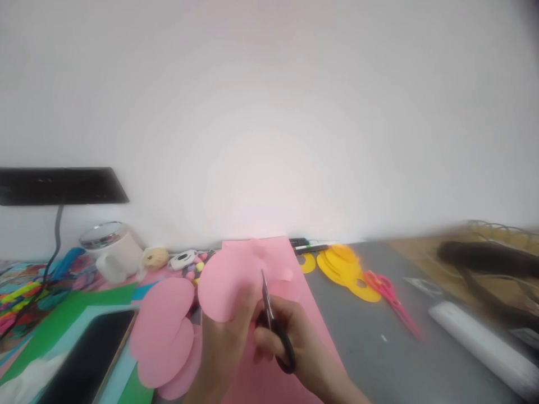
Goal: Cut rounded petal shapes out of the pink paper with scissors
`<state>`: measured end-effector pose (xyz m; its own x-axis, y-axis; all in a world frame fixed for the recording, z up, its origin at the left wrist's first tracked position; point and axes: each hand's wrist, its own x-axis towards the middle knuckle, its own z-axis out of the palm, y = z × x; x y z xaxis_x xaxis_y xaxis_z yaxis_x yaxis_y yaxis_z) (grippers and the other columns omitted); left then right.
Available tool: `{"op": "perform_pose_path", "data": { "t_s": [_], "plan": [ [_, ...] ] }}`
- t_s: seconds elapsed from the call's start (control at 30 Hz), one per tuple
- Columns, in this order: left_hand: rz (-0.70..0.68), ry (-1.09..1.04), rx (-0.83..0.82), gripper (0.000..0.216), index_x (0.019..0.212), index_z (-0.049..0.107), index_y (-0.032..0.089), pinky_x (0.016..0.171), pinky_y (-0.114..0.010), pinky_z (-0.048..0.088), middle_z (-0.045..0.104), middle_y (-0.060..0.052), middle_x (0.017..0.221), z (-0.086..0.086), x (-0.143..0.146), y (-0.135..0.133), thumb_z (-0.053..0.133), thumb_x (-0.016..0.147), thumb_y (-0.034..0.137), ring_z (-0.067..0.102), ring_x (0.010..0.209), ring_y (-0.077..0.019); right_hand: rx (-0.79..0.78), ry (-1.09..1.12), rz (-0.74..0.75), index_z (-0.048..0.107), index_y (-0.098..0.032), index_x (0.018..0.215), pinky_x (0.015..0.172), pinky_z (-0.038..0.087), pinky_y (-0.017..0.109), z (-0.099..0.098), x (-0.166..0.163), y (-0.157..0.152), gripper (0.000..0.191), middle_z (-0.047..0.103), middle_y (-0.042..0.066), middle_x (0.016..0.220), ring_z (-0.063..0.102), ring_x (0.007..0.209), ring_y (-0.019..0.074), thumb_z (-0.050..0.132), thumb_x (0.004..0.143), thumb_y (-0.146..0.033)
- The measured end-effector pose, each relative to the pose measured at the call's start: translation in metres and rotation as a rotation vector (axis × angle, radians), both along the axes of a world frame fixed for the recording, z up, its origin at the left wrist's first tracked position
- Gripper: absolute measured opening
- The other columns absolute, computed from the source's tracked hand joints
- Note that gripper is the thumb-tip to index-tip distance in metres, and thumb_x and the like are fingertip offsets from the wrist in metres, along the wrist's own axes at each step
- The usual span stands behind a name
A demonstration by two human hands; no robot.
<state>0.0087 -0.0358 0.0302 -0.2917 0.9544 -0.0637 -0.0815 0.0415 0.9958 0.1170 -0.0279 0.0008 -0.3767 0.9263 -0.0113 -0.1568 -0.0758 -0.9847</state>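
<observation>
Near the middle of the table, my left hand (231, 331) is closed on a rounded pink paper cutout (225, 283), which stands up above the fingers. My right hand (295, 336) grips black-handled scissors (283, 342), their blades pointing up and away beside the paper's right edge. Whether the blades touch the paper cannot be made out. Beneath both hands lies a long pink paper sheet (301, 320). Several more pink cutouts with rounded outlines (164, 331) overlap in a pile to the left.
At left lie a dark phone (90, 359), green paper (78, 300) and a white mug (120, 252). Yellow paper rings (341, 266), pink scissors (391, 300) and pens (309, 247) lie to the right. A white roll (480, 348) is at far right. The wall stands behind.
</observation>
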Motion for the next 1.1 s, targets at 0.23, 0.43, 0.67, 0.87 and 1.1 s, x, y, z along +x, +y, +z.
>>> {"op": "perform_pose_path", "data": {
  "t_s": [0.23,0.43,0.67,0.87,1.1],
  "plan": [
    [0.095,0.13,0.061,0.025,0.076,0.068,0.017,0.063,-0.031,0.054,0.071,-0.003,0.071,-0.008,-0.004,0.003,0.071,0.065,0.04,0.067,0.068,-0.0208,0.069,0.018,-0.062,0.05,-0.017,0.069,0.049,0.034,0.022,0.0,0.002,0.005,0.041,0.043,-0.006,0.059,0.037,0.053,0.0091,0.081,0.062,-0.044],
    [0.091,0.168,0.05,0.038,0.088,0.066,0.016,0.085,-0.043,0.049,0.072,-0.008,0.089,-0.017,-0.006,0.004,0.072,0.064,0.046,0.066,0.089,-0.0285,0.124,0.072,-0.062,0.045,-0.019,0.068,0.049,0.031,0.02,-0.003,0.003,0.006,0.04,0.04,-0.007,0.06,0.032,0.055,0.0087,0.081,0.066,-0.039],
    [0.034,0.175,0.059,0.032,0.082,0.067,0.016,0.077,-0.039,0.05,0.072,-0.007,0.081,-0.015,-0.006,0.003,0.068,0.068,0.046,0.066,0.081,-0.0261,0.154,0.118,-0.04,0.048,-0.019,0.071,0.049,0.029,0.02,-0.007,0.004,0.005,0.038,0.04,-0.007,0.061,0.032,0.055,0.0087,0.08,0.067,-0.039],
    [0.056,0.13,0.028,0.032,0.083,0.068,0.018,0.077,-0.035,0.051,0.072,-0.004,0.083,-0.014,-0.002,0.003,0.069,0.067,0.045,0.066,0.085,-0.0237,0.132,0.098,-0.042,0.05,-0.018,0.072,0.048,0.027,0.02,-0.005,0.003,0.005,0.037,0.039,-0.007,0.061,0.031,0.055,0.0085,0.08,0.068,-0.039],
    [0.08,0.139,0.063,0.025,0.079,0.069,0.019,0.068,-0.026,0.053,0.073,0.0,0.076,-0.011,-0.001,0.001,0.068,0.067,0.041,0.067,0.077,-0.0186,0.113,0.078,-0.057,0.05,-0.017,0.07,0.05,0.03,0.021,-0.005,0.003,0.007,0.038,0.041,-0.006,0.062,0.033,0.056,0.0089,0.08,0.066,-0.04]
  ]
}}
